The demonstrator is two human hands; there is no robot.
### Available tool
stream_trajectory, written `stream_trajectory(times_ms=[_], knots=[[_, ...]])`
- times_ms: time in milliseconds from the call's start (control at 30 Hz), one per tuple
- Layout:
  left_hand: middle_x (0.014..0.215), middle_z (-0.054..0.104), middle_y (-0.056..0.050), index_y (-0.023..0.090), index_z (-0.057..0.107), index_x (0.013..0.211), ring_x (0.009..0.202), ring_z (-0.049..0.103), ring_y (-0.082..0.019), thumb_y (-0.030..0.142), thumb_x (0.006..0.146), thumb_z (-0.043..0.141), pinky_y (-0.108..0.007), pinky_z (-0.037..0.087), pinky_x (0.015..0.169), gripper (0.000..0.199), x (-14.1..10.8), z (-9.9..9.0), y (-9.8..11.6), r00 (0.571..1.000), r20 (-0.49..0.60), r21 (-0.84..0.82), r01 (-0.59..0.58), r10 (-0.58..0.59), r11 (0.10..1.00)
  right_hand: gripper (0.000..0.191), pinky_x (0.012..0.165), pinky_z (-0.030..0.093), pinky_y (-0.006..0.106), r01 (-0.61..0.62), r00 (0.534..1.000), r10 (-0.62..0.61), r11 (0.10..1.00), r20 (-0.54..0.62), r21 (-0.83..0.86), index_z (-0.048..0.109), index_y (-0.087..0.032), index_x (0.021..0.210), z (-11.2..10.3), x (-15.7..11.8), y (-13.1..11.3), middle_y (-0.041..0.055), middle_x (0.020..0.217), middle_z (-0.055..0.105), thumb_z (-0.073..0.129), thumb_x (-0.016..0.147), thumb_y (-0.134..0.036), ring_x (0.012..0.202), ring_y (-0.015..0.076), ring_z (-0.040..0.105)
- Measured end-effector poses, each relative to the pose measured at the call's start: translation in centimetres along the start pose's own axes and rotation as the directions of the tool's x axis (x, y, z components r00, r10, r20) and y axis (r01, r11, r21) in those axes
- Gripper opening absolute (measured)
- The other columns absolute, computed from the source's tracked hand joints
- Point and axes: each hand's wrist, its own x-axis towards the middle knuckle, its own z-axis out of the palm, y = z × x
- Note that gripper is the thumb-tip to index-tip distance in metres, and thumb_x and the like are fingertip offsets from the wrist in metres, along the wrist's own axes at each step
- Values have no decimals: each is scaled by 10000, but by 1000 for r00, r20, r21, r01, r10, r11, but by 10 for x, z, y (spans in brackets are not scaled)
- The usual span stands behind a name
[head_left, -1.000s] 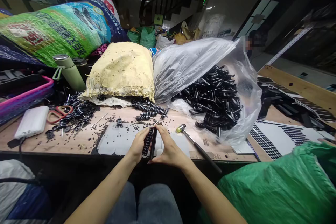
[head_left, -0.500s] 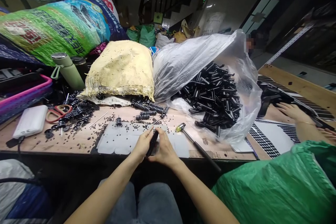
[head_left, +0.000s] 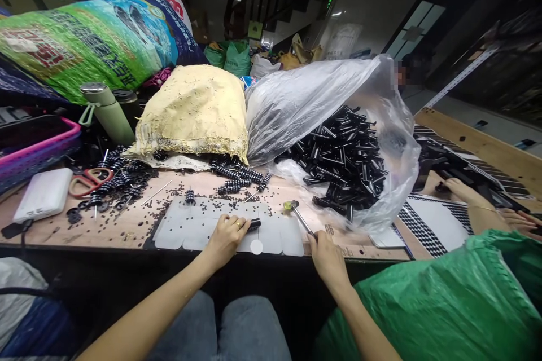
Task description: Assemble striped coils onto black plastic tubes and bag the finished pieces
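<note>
My left hand (head_left: 226, 236) is closed around a black part (head_left: 254, 224) and holds it low over the pale sheet (head_left: 186, 231) at the table's front edge. A white round spot (head_left: 256, 246) shows just below that part. To the right, my right hand (head_left: 326, 251) is closed on the handle of a hammer (head_left: 301, 218), whose yellowish head rests on the table. Tiny dark pieces are scattered on and around the sheet. One ringed black piece on a pin (head_left: 189, 197) stands at the sheet's back left.
A clear bag of black parts (head_left: 347, 158) lies behind right, beside a yellow sack (head_left: 195, 107). Red scissors (head_left: 91, 181), a white power bank (head_left: 43, 194) and a green bottle (head_left: 108, 115) are left. A green sack (head_left: 440, 299) fills the lower right. Another person's hand (head_left: 463, 192) is far right.
My hands have parted. The left keeps the black part, now tilted flatter, while the right has moved right and taken hold of the hammer handle.
</note>
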Motion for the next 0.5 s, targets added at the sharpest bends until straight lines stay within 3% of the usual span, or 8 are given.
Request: stream_trajectory(times_ms=[133, 300, 433, 500], knots=[[1001, 592, -92, 185, 462, 1171, 928, 515, -219, 11, 773, 357, -442, 329, 843, 446, -1, -3, 1, 1000, -1, 38, 6, -6, 999, 312, 557, 390, 274, 73, 996, -89, 921, 24, 382, 431, -226, 836, -6, -27, -33, 18, 631, 554, 190, 889, -417, 572, 187, 555], [1066, 583, -115, 146, 442, 1194, 1028, 499, -233, 53, 816, 331, -448, 312, 902, 405, -1, 3, 11, 1000, 0, 48, 31, -31, 998, 348, 463, 298, 256, 71, 972, -141, 939, 188, 337, 398, -244, 685, -6, -47, -55, -13, 491, 480, 188, 876, -445, 455, 186, 501], [1284, 407, -194, 37, 355, 1258, 1229, 313, -277, 305, 848, 366, -440, 226, 1005, 490, 1, 17, 31, 997, -11, 45, 77, -77, 996, 354, 480, 323, 242, 131, 981, -184, 861, 60, 492, 418, -234, 755, -20, -50, -74, -2, 546, 511, 157, 890, -432, 469, 161, 490], [1316, 358, -207, 9, 314, 1276, 1257, 259, -285, 353, 841, 346, -439, 216, 1017, 556, 0, 24, 38, 997, 10, 60, 73, -74, 996, 368, 490, 330, 238, 173, 964, -248, 856, 93, 487, 441, -224, 796, -22, -52, -88, 10, 576, 531, 153, 891, -432, 481, 158, 500]])
